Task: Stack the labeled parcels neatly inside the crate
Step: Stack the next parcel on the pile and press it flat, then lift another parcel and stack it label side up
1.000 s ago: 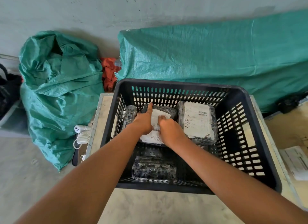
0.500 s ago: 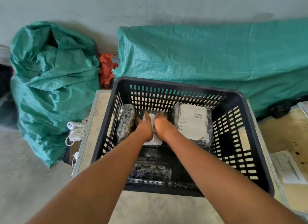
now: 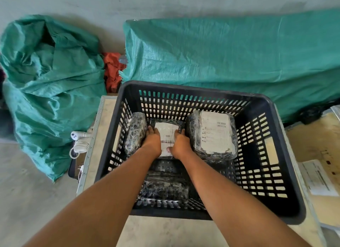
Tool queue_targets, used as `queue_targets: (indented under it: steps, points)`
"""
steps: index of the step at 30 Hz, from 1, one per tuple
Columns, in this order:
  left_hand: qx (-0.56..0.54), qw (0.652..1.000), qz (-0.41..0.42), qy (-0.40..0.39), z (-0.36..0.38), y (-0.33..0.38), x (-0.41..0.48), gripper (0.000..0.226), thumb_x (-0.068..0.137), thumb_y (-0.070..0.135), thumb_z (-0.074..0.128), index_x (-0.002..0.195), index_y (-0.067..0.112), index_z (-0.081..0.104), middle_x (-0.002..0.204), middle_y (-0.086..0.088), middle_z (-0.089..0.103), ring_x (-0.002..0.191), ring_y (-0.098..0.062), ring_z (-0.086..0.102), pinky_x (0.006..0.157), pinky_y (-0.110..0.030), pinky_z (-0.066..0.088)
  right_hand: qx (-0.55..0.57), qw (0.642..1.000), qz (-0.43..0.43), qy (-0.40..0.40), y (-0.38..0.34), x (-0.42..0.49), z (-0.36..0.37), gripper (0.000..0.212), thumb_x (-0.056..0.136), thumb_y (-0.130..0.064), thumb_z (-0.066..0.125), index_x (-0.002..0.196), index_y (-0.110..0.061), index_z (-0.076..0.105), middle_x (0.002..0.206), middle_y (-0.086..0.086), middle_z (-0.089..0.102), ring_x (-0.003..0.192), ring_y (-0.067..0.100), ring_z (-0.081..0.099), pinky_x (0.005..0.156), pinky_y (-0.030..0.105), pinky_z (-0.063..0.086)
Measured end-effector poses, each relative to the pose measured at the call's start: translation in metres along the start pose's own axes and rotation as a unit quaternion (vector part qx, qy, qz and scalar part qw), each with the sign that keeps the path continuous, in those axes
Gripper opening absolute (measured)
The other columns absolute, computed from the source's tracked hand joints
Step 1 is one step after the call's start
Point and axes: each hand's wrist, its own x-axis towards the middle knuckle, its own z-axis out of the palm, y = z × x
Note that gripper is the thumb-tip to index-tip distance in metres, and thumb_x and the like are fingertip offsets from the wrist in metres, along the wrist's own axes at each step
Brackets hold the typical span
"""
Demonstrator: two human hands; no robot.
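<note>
Both hands clamp the middle parcel [image 3: 166, 134], left hand [image 3: 151, 143] and right hand [image 3: 181, 145] on its sides, back row of the crate [image 3: 287, 197]. Long axis runs away from me, snug between two neighbours.

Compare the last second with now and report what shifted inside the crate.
The middle parcel went from tilted and half-lifted to lying flat between its neighbours. The left hand and right hand slid off its top onto its two sides, and both still hold it. The left parcel, the large labeled parcel, the near parcel and the crate kept their places.
</note>
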Motion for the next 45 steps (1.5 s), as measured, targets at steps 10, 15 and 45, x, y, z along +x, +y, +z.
queue_targets:
  steps: [10,15,45]
  points:
    - [-0.012,1.000,0.006,-0.003,-0.013,0.007,-0.017,0.088,0.094,-0.007,0.050,0.158,0.000,-0.010,0.163,-0.030,-0.012,0.150,-0.036,0.024,0.116,-0.038,0.033,0.035,0.999,0.003,-0.011,-0.005,-0.007,-0.005,0.083,0.094,-0.003,0.070,0.162,-0.010,0.024,0.171,0.018,-0.003,0.150,0.038,0.030,0.116,0.036,0.037]
    - [-0.067,0.992,0.096,0.052,-0.061,0.008,-0.055,0.079,0.094,-0.004,0.059,0.160,0.011,0.020,0.167,-0.022,0.001,0.145,-0.038,0.035,0.109,-0.036,0.040,0.159,0.987,-0.022,0.006,-0.009,-0.015,-0.015,0.069,0.092,0.008,0.059,0.156,-0.009,0.039,0.154,0.017,0.047,0.136,0.032,0.050,0.109,0.035,0.045]
    - [-0.299,0.920,0.118,0.223,-0.083,-0.117,-0.134,0.063,0.099,0.035,0.056,0.150,0.058,0.029,0.114,-0.007,0.073,0.101,-0.025,0.068,0.087,-0.033,0.052,0.224,0.947,-0.229,0.026,-0.066,-0.056,0.020,0.078,0.081,-0.031,0.087,0.151,-0.027,0.052,0.148,-0.001,0.056,0.123,0.001,0.043,0.090,-0.004,0.033]
